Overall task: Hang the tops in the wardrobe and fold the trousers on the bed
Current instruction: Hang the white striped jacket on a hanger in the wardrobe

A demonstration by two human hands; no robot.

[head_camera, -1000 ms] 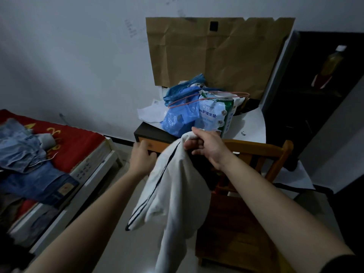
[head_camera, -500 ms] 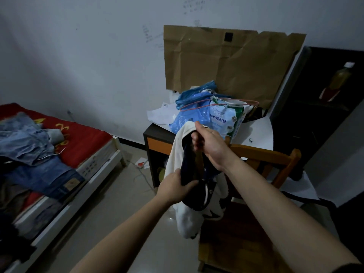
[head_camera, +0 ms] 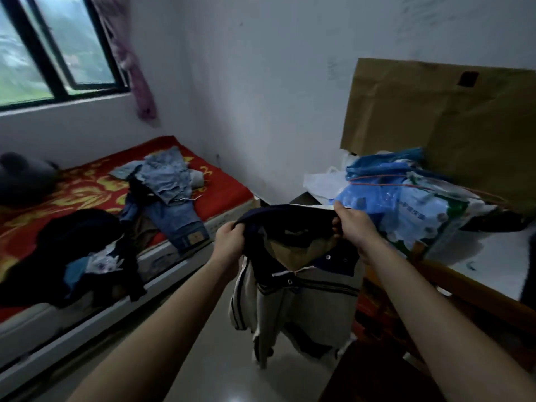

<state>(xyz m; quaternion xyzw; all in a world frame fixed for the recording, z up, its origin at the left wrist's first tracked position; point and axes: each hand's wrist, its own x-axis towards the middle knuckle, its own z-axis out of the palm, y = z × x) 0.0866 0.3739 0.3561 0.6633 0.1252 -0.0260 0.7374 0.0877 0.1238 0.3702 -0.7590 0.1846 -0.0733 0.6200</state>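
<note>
Since half second ago: left hand (head_camera: 229,242) has moved up from bunched cloth to collar; view has swung toward bed (head_camera: 87,184). Jeans (head_camera: 174,198) heaped on bed, unfolded. Right of bed, over floor: left hand grasping collar's left end, top (head_camera: 304,300) hanging between hands, right hand (head_camera: 351,224) grasping collar's right end. Collar up, spread sideways; hem down, long axis vertical, buttoned front toward person. Risk: body twisted, neck gaping, so top may sit crooked on hanger; low hem may drag along floor.
</note>
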